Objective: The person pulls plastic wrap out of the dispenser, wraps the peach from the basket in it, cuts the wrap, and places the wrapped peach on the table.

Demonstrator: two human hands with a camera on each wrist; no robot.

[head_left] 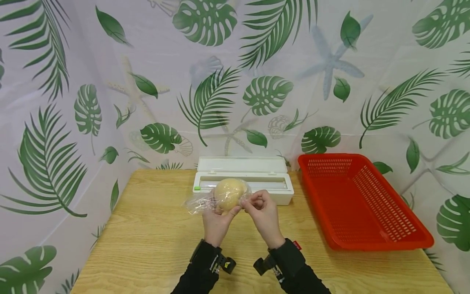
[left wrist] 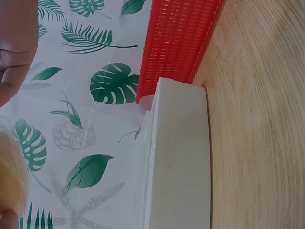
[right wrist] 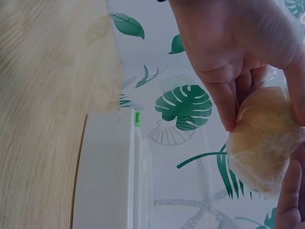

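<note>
A round, pale yellow fruit (head_left: 228,193) wrapped in clear cling film is held up in front of the white box. My left hand (head_left: 216,225) grips it from below and the left, and the right wrist view shows these fingers around the wrapped fruit (right wrist: 262,138). A loose tail of cling film (head_left: 200,203) sticks out to the left. At the fruit's right side, my right hand (head_left: 265,215) pinches the film between thumb and forefinger, its other fingers curled. In the left wrist view the fruit (left wrist: 10,171) is largely cut off by the frame edge.
Behind the hands stands a white cling film dispenser (head_left: 282,198) with its lid raised and a green slider (head_left: 197,188) at its left end. A red plastic basket (head_left: 378,246) sits to the right on the wooden table (head_left: 147,245). A leaf-patterned cloth (head_left: 227,110) hangs behind.
</note>
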